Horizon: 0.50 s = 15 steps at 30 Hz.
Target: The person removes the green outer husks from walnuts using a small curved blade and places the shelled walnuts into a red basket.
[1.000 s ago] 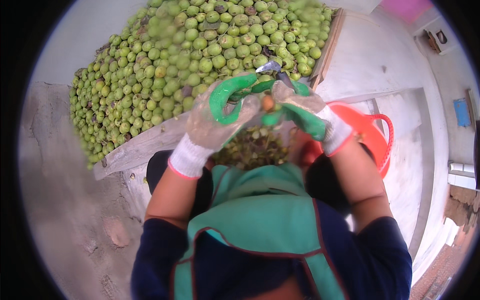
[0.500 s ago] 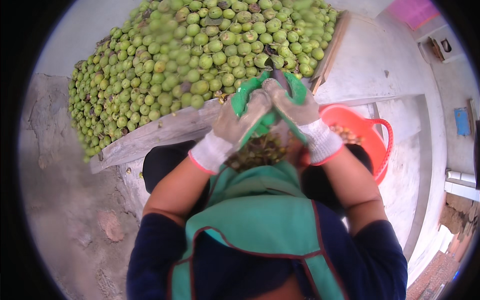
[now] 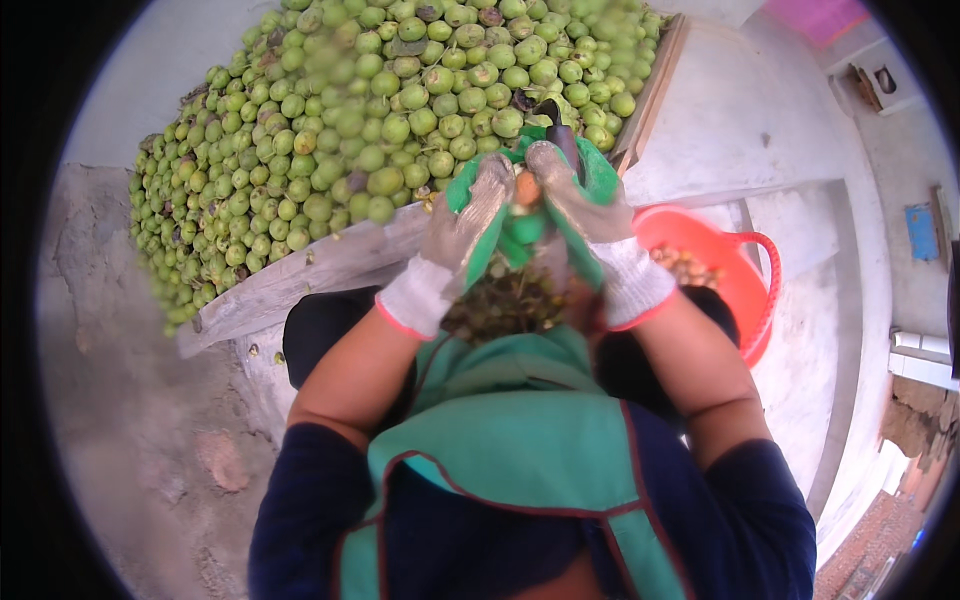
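Note:
My hands wear gloves with grey-brown backs, green palms and white cuffs, and meet in front of the fruit pile. My left hand (image 3: 468, 222) is closed around a brown round nut (image 3: 527, 188), which shows between the two thumbs. In my right hand (image 3: 590, 205) is a hooked knife (image 3: 562, 143), its dark handle and curved blade pointing up and away from me. The right thumb presses close beside the nut. My fingertips are mostly hidden below the thumbs. A blurred green patch below the nut may be glove or husk. Dark husk scraps (image 3: 510, 305) lie beneath my hands.
A large heap of round green fruits (image 3: 330, 130) lies behind a board (image 3: 310, 265), with another wooden board (image 3: 650, 95) at its right. A red basket (image 3: 735, 275) holding brown nuts stands by my right forearm. A green apron (image 3: 510, 450) covers my lap.
The two thumbs have parted slightly, and the brown nut has come into sight between them. The knife blade has tipped more upright. My left hand shifted a little left.

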Each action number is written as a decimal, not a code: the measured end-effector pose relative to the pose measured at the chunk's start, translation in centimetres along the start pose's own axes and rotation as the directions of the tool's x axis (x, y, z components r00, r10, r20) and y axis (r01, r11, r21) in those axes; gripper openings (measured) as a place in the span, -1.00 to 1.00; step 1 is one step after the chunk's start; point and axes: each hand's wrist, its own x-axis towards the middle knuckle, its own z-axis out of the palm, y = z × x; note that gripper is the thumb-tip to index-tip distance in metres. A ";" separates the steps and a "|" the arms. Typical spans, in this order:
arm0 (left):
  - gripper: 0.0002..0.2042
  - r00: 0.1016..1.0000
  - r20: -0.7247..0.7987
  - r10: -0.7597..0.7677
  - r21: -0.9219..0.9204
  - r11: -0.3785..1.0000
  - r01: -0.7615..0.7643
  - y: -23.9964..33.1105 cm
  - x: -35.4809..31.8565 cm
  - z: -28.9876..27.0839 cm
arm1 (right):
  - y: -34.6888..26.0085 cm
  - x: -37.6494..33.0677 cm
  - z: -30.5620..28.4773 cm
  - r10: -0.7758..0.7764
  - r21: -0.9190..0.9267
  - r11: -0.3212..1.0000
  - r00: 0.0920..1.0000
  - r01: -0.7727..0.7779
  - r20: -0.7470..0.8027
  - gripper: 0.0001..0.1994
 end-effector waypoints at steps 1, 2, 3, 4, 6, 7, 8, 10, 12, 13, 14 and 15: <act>-0.49 0.981 -0.035 0.190 0.187 0.966 -0.180 -0.1 0.4 0.2 | 0.2 0.2 0.2 -0.108 -0.091 0.990 0.994 0.104 -0.030 -0.57; -0.49 0.986 -0.038 -0.163 -0.036 0.986 0.161 -0.1 0.0 0.2 | 0.3 -0.2 0.6 -0.270 -0.236 0.939 0.961 0.251 -0.052 -0.58; -0.49 0.867 -0.029 -0.498 -0.258 0.842 0.474 3.1 0.1 0.6 | 0.3 -0.3 0.8 -0.349 -0.307 0.895 0.936 0.322 -0.037 -0.59; -0.50 0.905 -0.082 -0.417 -0.248 0.888 0.387 2.4 0.2 1.2 | 0.2 -0.4 1.0 -0.429 -0.378 0.839 0.903 0.391 -0.021 -0.60; -0.50 0.959 -0.140 -0.245 -0.164 0.961 0.221 1.1 0.2 1.7 | -0.3 -0.4 1.2 -0.415 -0.382 0.841 0.910 0.383 -0.001 -0.62; -0.51 0.977 -0.145 -0.156 -0.090 0.986 0.144 1.0 0.1 1.6 | -0.6 -0.6 1.5 -0.390 -0.384 0.853 0.921 0.354 -0.019 -0.62; -0.51 0.993 -0.091 -0.072 0.034 0.997 0.075 0.9 0.1 1.0 | -0.8 -0.7 1.8 -0.366 -0.383 0.865 0.930 0.324 -0.039 -0.62; -0.49 0.994 -0.009 -0.110 -0.003 0.994 0.110 1.0 -0.1 0.4 | -0.8 -0.6 1.8 -0.294 -0.403 0.872 0.956 0.277 0.020 -0.63; -0.46 0.946 0.071 -0.316 -0.295 0.899 0.323 1.1 -0.3 0.0 | -0.9 -0.7 2.0 -0.286 -0.351 0.897 0.958 0.268 0.002 -0.62; -0.44 0.907 0.131 -0.400 -0.425 0.804 0.416 1.1 -0.3 -0.3 | -1.1 -0.8 1.9 -0.280 -0.353 0.896 0.960 0.269 0.021 -0.62; -0.42 0.860 0.202 -0.469 -0.538 0.681 0.498 1.1 -0.3 -0.5 | -1.2 -0.9 1.9 -0.275 -0.355 0.895 0.961 0.271 0.041 -0.61; -0.40 0.807 0.285 -0.518 -0.628 0.536 0.565 1.3 -0.2 -0.5 | -1.0 -0.9 1.8 -0.327 -0.328 0.890 0.945 0.316 0.024 -0.61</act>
